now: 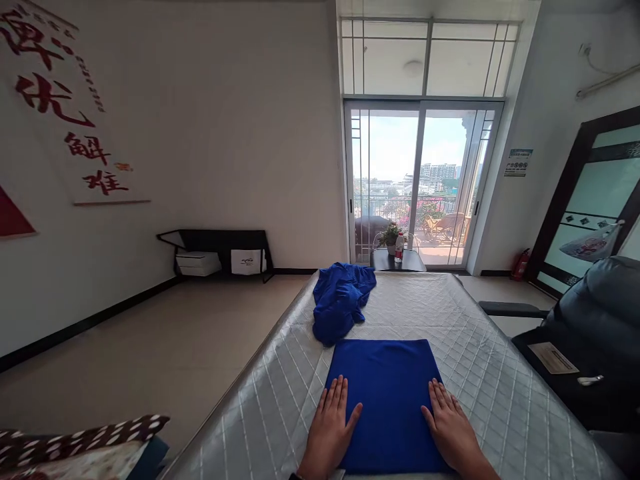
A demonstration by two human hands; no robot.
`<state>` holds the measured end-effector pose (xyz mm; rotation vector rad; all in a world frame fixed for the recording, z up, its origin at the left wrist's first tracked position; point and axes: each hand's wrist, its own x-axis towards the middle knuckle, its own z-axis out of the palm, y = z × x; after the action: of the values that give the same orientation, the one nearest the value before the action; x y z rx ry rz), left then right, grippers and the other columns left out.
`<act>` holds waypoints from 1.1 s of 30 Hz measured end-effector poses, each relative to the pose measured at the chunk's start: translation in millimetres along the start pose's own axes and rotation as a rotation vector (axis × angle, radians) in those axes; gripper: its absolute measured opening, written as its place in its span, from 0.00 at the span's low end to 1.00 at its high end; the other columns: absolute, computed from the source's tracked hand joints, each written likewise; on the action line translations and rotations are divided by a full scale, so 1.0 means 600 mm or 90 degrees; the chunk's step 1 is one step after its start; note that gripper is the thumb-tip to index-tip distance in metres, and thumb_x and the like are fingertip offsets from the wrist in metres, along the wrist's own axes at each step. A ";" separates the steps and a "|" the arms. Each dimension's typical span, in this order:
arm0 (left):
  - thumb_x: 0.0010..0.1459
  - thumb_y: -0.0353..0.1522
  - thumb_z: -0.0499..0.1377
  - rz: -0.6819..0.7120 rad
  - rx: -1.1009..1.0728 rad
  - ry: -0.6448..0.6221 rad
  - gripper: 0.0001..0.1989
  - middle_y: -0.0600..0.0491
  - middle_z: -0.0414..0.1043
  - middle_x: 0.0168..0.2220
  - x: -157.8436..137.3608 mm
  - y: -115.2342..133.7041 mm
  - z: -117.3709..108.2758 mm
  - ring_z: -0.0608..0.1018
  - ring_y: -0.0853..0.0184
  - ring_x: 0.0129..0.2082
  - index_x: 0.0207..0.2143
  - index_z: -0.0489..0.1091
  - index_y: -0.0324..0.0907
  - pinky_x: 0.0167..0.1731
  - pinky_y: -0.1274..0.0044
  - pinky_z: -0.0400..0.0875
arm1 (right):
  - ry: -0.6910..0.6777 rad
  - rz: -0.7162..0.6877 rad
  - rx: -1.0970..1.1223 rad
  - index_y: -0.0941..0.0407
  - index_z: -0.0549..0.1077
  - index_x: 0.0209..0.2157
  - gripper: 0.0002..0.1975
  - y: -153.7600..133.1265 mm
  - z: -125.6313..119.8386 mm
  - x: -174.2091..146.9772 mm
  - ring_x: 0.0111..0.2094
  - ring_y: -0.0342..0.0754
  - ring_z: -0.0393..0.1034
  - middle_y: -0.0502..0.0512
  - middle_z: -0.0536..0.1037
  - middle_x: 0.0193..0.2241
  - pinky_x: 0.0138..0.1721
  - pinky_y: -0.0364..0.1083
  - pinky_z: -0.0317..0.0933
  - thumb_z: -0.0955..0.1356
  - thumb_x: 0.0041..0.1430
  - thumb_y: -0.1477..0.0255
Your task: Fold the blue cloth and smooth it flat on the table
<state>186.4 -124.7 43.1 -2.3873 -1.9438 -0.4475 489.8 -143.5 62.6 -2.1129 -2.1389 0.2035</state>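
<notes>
A blue cloth (387,407) lies flat in a neat, nearly square shape on the quilted silver-grey table cover (480,360). My left hand (330,420) rests palm down on its left edge, fingers stretched forward and thumb apart. On the right edge, my right hand (450,420) lies flat in the same way, with its thumb on the cloth. Neither hand grips anything. Just beyond the flat cloth sits a crumpled heap of blue fabric (343,300), toward the cover's far left.
A small dark table (413,260) with a potted plant (390,237) and a bottle (399,247) stands past the far end. To the right is a dark armchair (595,333). Patterned fabric (75,447) shows at the lower left. A black rack (225,243) stands by the wall.
</notes>
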 end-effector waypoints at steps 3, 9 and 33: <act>0.67 0.52 0.40 -0.002 0.000 0.004 0.37 0.45 0.48 0.69 0.000 -0.004 0.004 0.55 0.57 0.68 0.67 0.50 0.36 0.65 0.60 0.52 | -0.046 -0.007 -0.021 0.62 0.54 0.67 0.36 0.001 -0.030 0.015 0.69 0.53 0.42 0.58 0.50 0.68 0.67 0.56 0.39 0.51 0.66 0.54; 0.67 0.51 0.42 -0.001 -0.001 0.025 0.36 0.46 0.50 0.68 0.004 -0.011 0.021 0.57 0.56 0.67 0.67 0.51 0.38 0.65 0.61 0.53 | 0.027 -0.043 -0.041 0.63 0.52 0.67 0.33 -0.022 -0.064 0.068 0.69 0.51 0.39 0.60 0.50 0.68 0.67 0.54 0.37 0.50 0.68 0.59; 0.70 0.46 0.40 0.316 -0.074 0.006 0.31 0.49 0.46 0.70 0.108 0.238 0.025 0.54 0.56 0.68 0.70 0.42 0.43 0.64 0.61 0.57 | 0.044 -0.069 0.040 0.59 0.50 0.68 0.30 0.010 -0.013 0.081 0.69 0.50 0.34 0.55 0.45 0.69 0.68 0.55 0.34 0.51 0.67 0.64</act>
<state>338.8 -91.3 66.6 -2.7987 -1.2747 -0.5467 496.4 -94.7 69.0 -1.9350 -2.1706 0.1808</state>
